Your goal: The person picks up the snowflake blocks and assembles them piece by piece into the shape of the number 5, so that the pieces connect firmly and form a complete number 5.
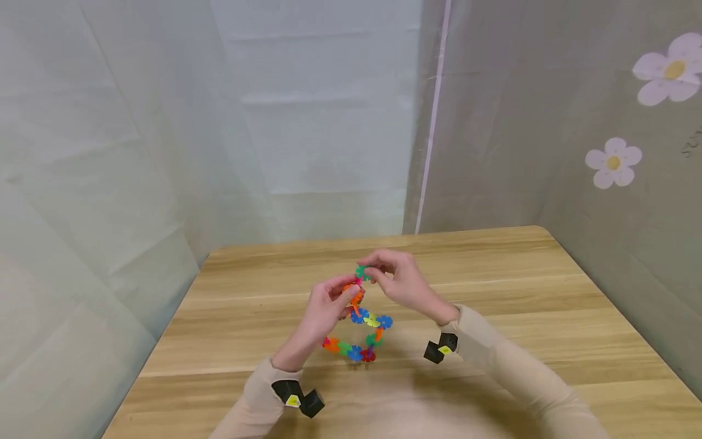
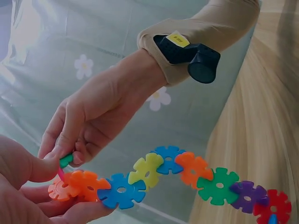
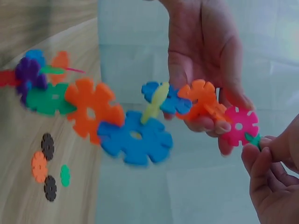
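Note:
A chain of notched plastic flower discs, in several colours and slotted edge to edge, hangs in a loop from my left hand [image 1: 323, 310]. The fingers and thumb of that hand grip it at the orange discs [image 2: 88, 185] near one end. A pink disc [image 3: 237, 122] juts out just past those fingertips. My right hand [image 1: 407, 284] pinches a green disc [image 1: 362, 272] between thumb and fingers; its edge meets the pink disc, and its far side is covered by the fingertips. Further along hang a blue disc [image 2: 122, 190], a yellow disc [image 2: 146, 171] and a purple disc [image 2: 249, 197].
Beneath is a wood-grain table [image 1: 230, 341]. Loose discs lie on it in the right wrist view, among them an orange disc [image 3: 39, 167] and a small green disc [image 3: 65, 176]. Pale cloth [image 1: 318, 122] hangs behind the table, and a flowered curtain [image 1: 510, 140] stands at right.

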### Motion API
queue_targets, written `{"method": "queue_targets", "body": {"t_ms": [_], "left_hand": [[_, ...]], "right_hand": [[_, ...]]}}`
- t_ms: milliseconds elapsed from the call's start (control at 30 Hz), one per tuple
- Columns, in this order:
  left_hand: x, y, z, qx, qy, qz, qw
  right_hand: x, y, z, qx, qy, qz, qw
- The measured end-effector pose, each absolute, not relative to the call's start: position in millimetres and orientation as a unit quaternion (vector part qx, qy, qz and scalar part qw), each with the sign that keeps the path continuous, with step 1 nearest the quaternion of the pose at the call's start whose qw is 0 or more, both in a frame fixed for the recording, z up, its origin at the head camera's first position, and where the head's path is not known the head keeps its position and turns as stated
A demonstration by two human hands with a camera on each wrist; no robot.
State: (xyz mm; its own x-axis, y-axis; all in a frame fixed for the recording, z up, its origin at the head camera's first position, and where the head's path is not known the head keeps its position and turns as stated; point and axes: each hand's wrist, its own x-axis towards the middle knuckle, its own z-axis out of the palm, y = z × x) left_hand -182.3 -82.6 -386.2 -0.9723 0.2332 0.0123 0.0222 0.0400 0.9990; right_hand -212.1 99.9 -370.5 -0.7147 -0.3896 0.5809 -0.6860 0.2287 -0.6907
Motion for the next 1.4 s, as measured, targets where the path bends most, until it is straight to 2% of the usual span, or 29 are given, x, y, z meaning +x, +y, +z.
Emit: {"method": "queue_targets", "body": {"t_ms": [367,567,700,967,1400], "left_hand": [[-183,-85,-382,0.093,0.721,0.681,0.085],[-183,-87,-382,0.116,0.667,0.72,0.151],[-182,-86,-377,0.108,0.629,0.749,0.178],[-186,-84,-373,0.076,0.656,0.738,0.141],[-192,-93,-380,0.065,0.659,0.739,0.121]], "right_hand": [[-214,99,-369,0.33,-0.777,0.522,0.119],[-217,105,-374,0.346,-0.783,0.507,0.099],[-215,102,-374,0.355,-0.783,0.5,0.107],[-213,97,-368,0.37,-0.779,0.493,0.118],[-220,104,-372,0.339,-0.79,0.504,0.084]]}}
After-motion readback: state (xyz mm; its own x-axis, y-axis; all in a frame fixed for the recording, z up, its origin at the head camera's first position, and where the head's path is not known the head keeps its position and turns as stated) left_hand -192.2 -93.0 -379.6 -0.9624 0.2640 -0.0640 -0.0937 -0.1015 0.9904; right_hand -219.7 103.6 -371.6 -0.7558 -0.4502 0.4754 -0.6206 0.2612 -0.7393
